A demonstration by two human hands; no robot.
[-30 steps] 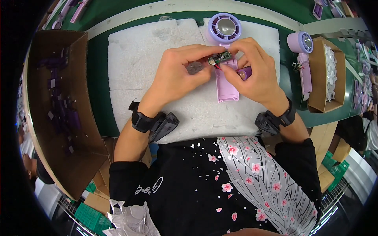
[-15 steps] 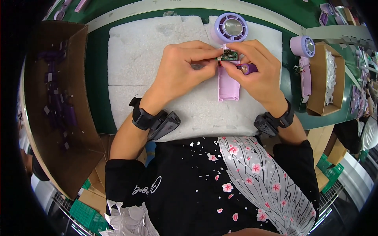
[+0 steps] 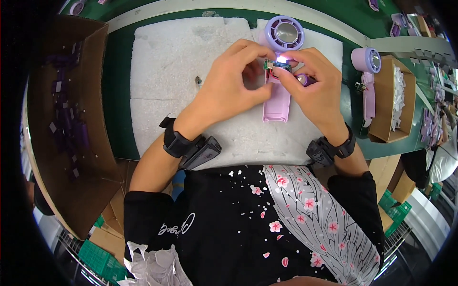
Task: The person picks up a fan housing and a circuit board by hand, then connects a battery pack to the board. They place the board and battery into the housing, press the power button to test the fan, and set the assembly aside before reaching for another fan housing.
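Observation:
A small green circuit board [image 3: 270, 64] is pinched between the thumb and fingers of my right hand [image 3: 318, 78], with a bright white light glowing at its upper edge. Beside that thumb, a purple cylindrical battery [image 3: 302, 79] rests against the same hand. Red wires run below the board. Under both hands lies the open pink handle shell [image 3: 276, 108] of a handheld fan, whose round lilac head [image 3: 286, 34] is just beyond. My left hand [image 3: 229, 88] is open, thumb and forefinger apart around the board's left side; its other fingertips are partly hidden.
White foam sheets [image 3: 162, 124] cover the green bench. At left stands a cardboard box [image 3: 102, 143] with purple batteries. On the right, another fan [image 3: 366, 60] with an open handle leans by a small carton [image 3: 412, 112] of white pieces. Further fan parts lie at far right.
My left hand has loosened from the board and spread its fingers. The board has tilted in my right hand, and a bright light now shows on it.

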